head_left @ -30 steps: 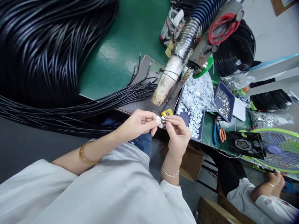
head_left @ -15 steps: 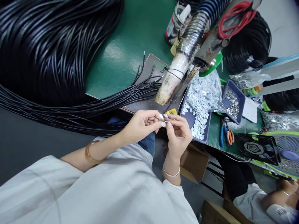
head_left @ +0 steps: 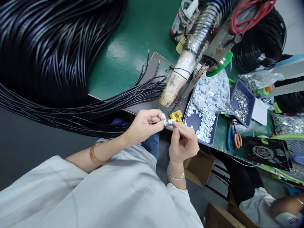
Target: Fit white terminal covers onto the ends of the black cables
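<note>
Head view | left hand [head_left: 144,125] and right hand [head_left: 184,142] together, pinching small shiny metal clip [head_left: 169,123] | glossy black cables [head_left: 114,103] beside

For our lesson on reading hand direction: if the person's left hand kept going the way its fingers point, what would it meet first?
The left hand points right, so it would first meet the small metal piece pinched at its fingertips, then the right hand directly opposite. Depth is not in doubt: both already touch the piece.

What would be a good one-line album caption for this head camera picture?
Left hand and right hand pinch a small silver metal piece together beside a black cable bundle.
</note>
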The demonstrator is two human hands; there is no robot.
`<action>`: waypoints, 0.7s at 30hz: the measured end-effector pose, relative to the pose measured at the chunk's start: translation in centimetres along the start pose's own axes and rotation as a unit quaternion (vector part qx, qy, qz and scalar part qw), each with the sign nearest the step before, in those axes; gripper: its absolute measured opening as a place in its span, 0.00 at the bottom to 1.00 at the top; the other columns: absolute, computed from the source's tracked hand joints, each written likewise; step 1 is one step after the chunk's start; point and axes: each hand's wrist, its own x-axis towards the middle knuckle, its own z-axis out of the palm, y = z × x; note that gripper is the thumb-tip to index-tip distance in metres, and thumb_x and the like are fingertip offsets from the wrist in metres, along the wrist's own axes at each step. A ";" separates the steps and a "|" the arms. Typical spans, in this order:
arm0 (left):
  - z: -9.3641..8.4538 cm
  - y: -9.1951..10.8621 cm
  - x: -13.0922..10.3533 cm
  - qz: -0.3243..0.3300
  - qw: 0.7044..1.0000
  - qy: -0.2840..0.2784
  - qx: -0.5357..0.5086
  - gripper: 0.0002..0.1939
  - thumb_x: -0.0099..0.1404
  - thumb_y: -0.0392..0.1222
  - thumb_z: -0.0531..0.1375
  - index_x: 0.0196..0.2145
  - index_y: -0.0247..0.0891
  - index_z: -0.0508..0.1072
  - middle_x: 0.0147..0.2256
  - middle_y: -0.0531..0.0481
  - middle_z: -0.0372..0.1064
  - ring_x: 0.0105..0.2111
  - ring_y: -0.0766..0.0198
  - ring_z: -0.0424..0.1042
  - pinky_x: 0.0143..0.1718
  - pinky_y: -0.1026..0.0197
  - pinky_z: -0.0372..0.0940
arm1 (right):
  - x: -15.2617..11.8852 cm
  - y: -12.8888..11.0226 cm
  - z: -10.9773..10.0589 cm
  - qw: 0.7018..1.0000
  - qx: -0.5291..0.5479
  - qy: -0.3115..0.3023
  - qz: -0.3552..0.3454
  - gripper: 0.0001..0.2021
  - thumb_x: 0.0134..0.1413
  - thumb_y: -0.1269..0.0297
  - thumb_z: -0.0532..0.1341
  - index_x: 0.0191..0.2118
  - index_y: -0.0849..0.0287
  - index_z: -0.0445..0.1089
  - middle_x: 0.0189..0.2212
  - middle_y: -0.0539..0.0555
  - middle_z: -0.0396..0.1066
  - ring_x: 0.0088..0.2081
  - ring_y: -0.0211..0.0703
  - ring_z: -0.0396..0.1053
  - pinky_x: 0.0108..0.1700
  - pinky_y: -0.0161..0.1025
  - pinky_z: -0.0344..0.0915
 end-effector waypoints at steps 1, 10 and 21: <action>0.0 -0.1 0.0 0.005 1.000 0.010 0.003 0.07 0.56 0.37 0.62 0.24 0.33 0.69 0.18 0.59 0.52 0.19 0.76 0.49 0.20 0.70 0.46 | -0.1 0.2 0.1 0.999 0.019 0.003 0.027 0.10 0.57 0.77 0.61 0.42 0.57 0.70 0.37 0.52 0.78 0.39 0.40 0.78 0.41 0.41 0.78; 0.0 -0.5 0.4 0.038 0.997 0.054 0.040 0.08 0.59 0.40 0.62 0.26 0.33 0.75 0.22 0.54 0.67 0.23 0.72 0.62 0.26 0.69 0.59 | 0.0 1.0 0.3 0.999 -0.036 -0.026 0.003 0.08 0.53 0.75 0.65 0.36 0.56 0.69 0.38 0.52 0.79 0.40 0.40 0.78 0.42 0.39 0.76; 0.2 -0.8 0.9 0.047 0.992 0.084 0.082 0.07 0.59 0.40 0.63 0.26 0.34 0.75 0.22 0.53 0.65 0.23 0.70 0.63 0.24 0.68 0.59 | 0.5 1.7 0.6 0.990 -0.111 -0.031 -0.079 0.11 0.52 0.76 0.66 0.38 0.54 0.70 0.39 0.52 0.79 0.40 0.39 0.79 0.43 0.38 0.77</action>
